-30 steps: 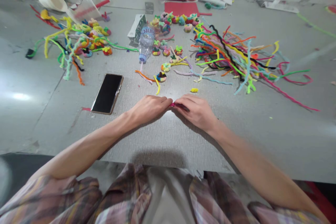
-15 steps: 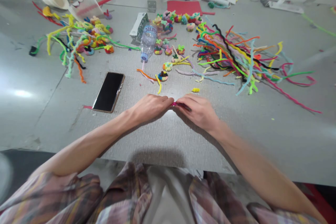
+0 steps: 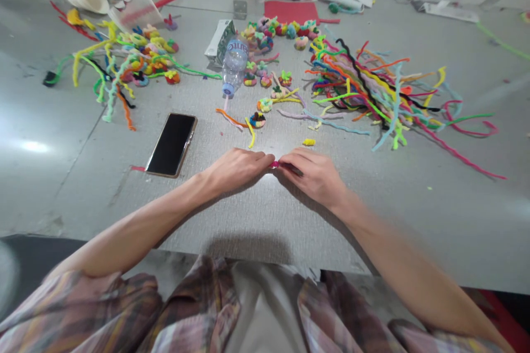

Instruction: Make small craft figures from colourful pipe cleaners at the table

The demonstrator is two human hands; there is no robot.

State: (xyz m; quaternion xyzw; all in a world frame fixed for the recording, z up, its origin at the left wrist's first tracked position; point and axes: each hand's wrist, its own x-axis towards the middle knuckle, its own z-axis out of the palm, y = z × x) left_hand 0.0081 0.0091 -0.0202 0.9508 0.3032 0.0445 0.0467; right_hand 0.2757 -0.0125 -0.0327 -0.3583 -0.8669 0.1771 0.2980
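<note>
Between my fingertips runs a short pink pipe cleaner (image 3: 275, 164), held low over the table near its front. My left hand (image 3: 242, 166) pinches its left end with thumb and fingers closed. The other end is gripped by my right hand (image 3: 312, 174), fingers curled, and most of the piece is hidden in the two hands. A small yellow piece of pipe cleaner (image 3: 308, 142) lies just beyond my right hand. Past my left hand are a bent yellow pipe cleaner (image 3: 250, 135) and a small multicoloured coiled figure (image 3: 257, 119).
A phone (image 3: 171, 144) lies left of my hands. Further back stand a lying plastic bottle (image 3: 234, 66) and a carton (image 3: 220, 44). Loose pipe cleaners (image 3: 372, 85) are heaped at the right; finished-looking coiled pieces (image 3: 153, 55) cluster at the left beside a clear cup (image 3: 138, 8).
Almost nothing differs. Both hands keep their place around the pink pipe cleaner, with slightly more of it showing between the fingertips.
</note>
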